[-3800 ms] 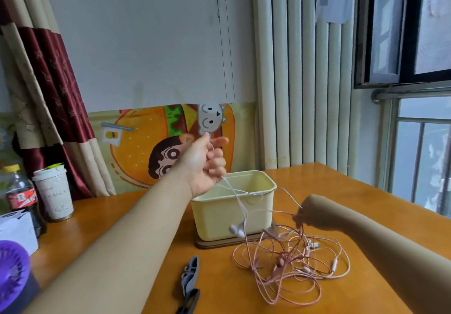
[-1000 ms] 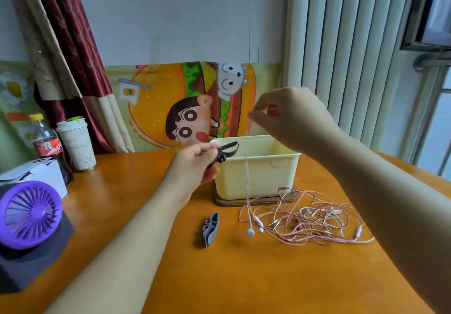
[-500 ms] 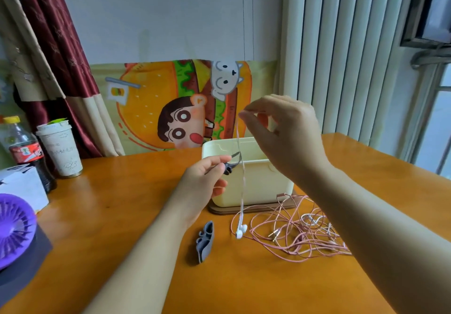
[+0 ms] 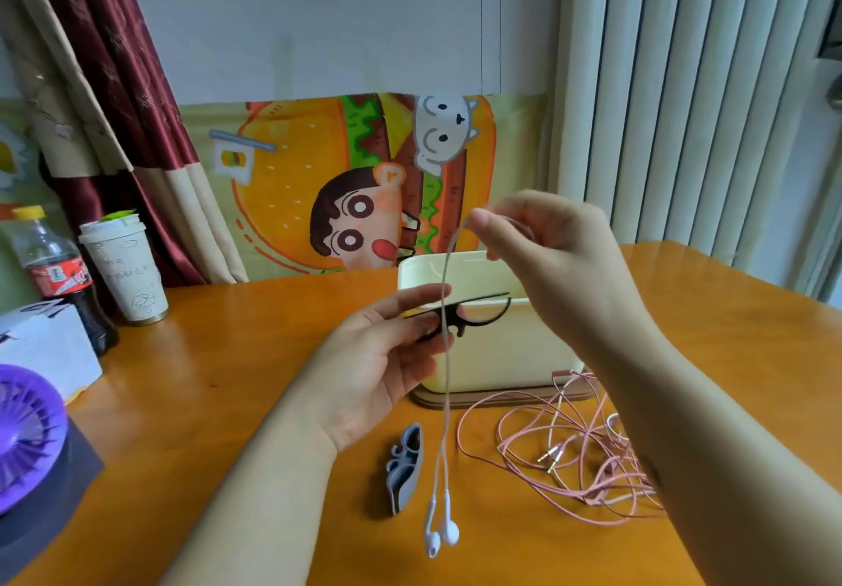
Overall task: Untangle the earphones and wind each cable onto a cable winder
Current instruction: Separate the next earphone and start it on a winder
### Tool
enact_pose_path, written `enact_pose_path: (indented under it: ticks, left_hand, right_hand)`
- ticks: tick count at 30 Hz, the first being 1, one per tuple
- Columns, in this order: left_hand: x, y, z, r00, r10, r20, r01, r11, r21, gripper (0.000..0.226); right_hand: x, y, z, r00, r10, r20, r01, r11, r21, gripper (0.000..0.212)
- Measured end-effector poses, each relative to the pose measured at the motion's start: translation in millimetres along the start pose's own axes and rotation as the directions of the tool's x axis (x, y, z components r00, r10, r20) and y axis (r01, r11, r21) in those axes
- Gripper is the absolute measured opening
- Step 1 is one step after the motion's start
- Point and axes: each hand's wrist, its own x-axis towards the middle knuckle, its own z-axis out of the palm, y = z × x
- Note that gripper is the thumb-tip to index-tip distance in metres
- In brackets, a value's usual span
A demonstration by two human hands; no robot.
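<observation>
Above the table, our left hand pinches the black winder against one freed cable, pinched at one o'clock by our right hand, nothing wound yet, the pink tangle at four o'clock undone.

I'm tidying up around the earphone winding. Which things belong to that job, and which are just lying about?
Job: black winder held in the left hand; earphone cable pinched by the right hand; grey winder; pink cable tangle.
Lying about: yellow tub, cola bottle, paper cup, purple fan.
</observation>
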Motion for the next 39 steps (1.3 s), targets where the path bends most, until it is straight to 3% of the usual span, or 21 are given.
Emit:
enact_pose_path:
  ticks: [5, 15, 20, 27, 31, 35, 39]
  left_hand:
    - [6.8, -4.7, -6.8, 0.995, -0.082, 0.051, 0.087, 0.992, -0.089, 0.029]
    - [13.1, -10.2, -8.1, 0.999, 0.001, -0.035, 0.004, 0.991, 0.132, 0.031]
    - [10.7, -11.2, -1.8, 1.0, -0.021, -0.013, 0.023, 0.99, 0.142, 0.032]
    - [8.8, -20.3, 10.2, 0.998, -0.061, -0.016, 0.063, 0.976, 0.206, 0.023]
    - [6.3, -22.7, 11.1, 0.987, -0.141, 0.075, 0.104, 0.923, 0.372, 0.014]
    - [4.6, -25.0, 8.2, 0.959, -0.228, 0.166, 0.11, 0.844, 0.525, 0.017]
    - [3.3, -20.5, 2.5, 0.94, -0.271, 0.209, 0.11, 0.817, 0.567, 0.013]
  right_hand:
    - [-5.5, 19.8, 5.6, 0.994, 0.1, -0.041, -0.097, 0.993, 0.07, 0.019]
    - [-4.1, 30.2, 5.8, 0.994, 0.103, 0.029, -0.104, 0.995, 0.001, 0.023]
    - [-6.7, 26.1, 5.5, 0.996, 0.082, 0.032, -0.082, 0.997, -0.01, 0.023]
    - [-4.4, 33.0, -0.1, 0.992, 0.087, -0.088, -0.083, 0.996, 0.045, 0.021]
    - [-1.7, 41.7, -3.9, 0.979, 0.121, -0.163, -0.109, 0.991, 0.079, 0.016]
    - [4.6, 61.6, -16.4, 0.91, 0.266, -0.318, -0.2, 0.953, 0.227, 0.016]
    - [5.7, 87.1, -31.4, 0.736, 0.575, -0.359, -0.374, 0.786, 0.492, 0.018]
